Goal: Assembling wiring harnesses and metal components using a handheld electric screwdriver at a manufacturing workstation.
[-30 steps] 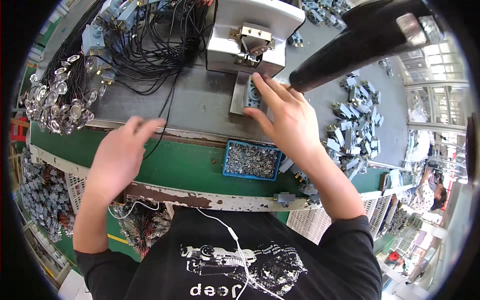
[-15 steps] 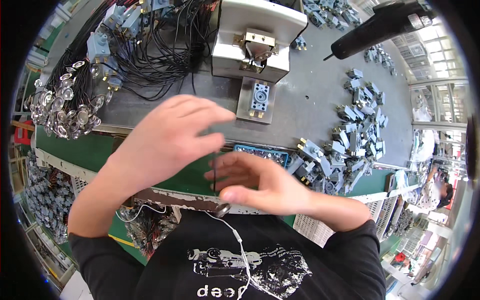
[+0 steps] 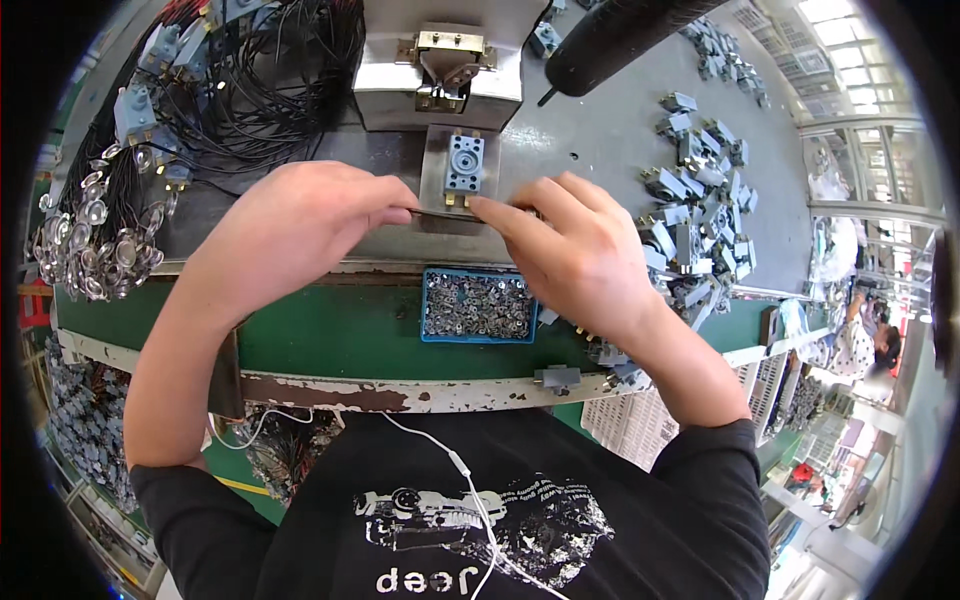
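Note:
A thin black wire [image 3: 440,214] is stretched between my hands, just in front of a steel plate [image 3: 433,180]. My left hand [image 3: 325,205] pinches one end between thumb and fingers. At the other end my right hand [image 3: 580,250] grips it with bent fingers; whatever lies inside that grip is hidden. On the plate lies a small grey-blue switch housing [image 3: 465,162] with a round centre and brass terminals. It is just beyond the wire, and neither hand is seen gripping it.
A steel-and-white fixture [image 3: 440,95] stands behind the plate. A black tool [image 3: 610,45] hangs at upper right. A blue tray [image 3: 425,310] of small metal parts sits nearer me. Grey housings [image 3: 690,240] lie right; black wires with silver discs [image 3: 95,215] lie left.
Both hands have moved away from my body to the plate. The wire hung down with a silver disc at its lower end; now it runs sideways between the hands, the disc out of sight.

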Demonstrator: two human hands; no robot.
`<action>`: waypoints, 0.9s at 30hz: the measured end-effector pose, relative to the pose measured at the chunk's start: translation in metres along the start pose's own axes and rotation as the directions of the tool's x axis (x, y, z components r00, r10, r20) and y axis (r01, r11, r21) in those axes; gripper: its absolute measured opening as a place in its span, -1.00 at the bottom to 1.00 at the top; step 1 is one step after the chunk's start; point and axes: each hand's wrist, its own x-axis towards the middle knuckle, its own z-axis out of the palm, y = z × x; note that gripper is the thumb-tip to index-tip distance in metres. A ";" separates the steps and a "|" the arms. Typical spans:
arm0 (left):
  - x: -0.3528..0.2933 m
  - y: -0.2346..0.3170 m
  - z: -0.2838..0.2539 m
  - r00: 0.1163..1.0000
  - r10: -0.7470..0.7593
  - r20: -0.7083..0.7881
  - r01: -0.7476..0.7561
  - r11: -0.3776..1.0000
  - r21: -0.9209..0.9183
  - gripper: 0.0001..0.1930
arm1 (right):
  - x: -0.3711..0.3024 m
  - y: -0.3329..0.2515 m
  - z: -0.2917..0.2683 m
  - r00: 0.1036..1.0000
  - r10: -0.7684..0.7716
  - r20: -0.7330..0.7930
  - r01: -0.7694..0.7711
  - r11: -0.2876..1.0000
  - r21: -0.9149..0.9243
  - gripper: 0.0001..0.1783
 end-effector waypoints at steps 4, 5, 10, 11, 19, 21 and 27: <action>-0.011 -0.004 0.001 0.999 -0.006 0.052 0.008 0.999 -0.036 -0.83 | 0.006 -0.009 -0.011 0.897 0.283 0.340 -0.418 0.792 0.445 -0.74; -0.012 -0.003 0.003 0.999 -0.009 0.046 0.011 0.999 -0.036 -0.83 | 0.008 -0.006 -0.015 0.779 0.308 0.546 -0.594 0.639 0.488 -0.73; 0.008 0.028 0.017 0.932 0.070 -0.354 -0.104 0.992 -0.078 -0.84 | -0.021 -0.012 -0.004 0.947 0.316 0.052 -0.270 0.702 0.659 -0.56; 0.006 0.026 0.014 0.932 0.069 -0.356 -0.104 0.991 -0.080 -0.84 | -0.018 -0.012 -0.008 0.947 0.316 0.054 -0.272 0.702 0.658 -0.56; 0.004 0.027 0.000 0.977 0.004 -0.212 -0.024 0.995 -0.094 -0.83 | -0.010 -0.019 0.016 0.943 0.327 -0.063 -0.249 0.818 0.518 -0.65; 0.005 0.029 0.011 0.974 -0.022 -0.225 -0.025 0.978 -0.207 -0.85 | -0.006 -0.029 0.028 0.790 0.505 -0.348 -0.117 0.681 0.723 -0.72; -0.003 0.033 -0.008 0.974 -0.209 -0.084 0.159 0.901 -0.405 -0.88 | 0.013 -0.008 -0.011 0.785 0.195 0.588 -0.604 0.031 0.796 -0.74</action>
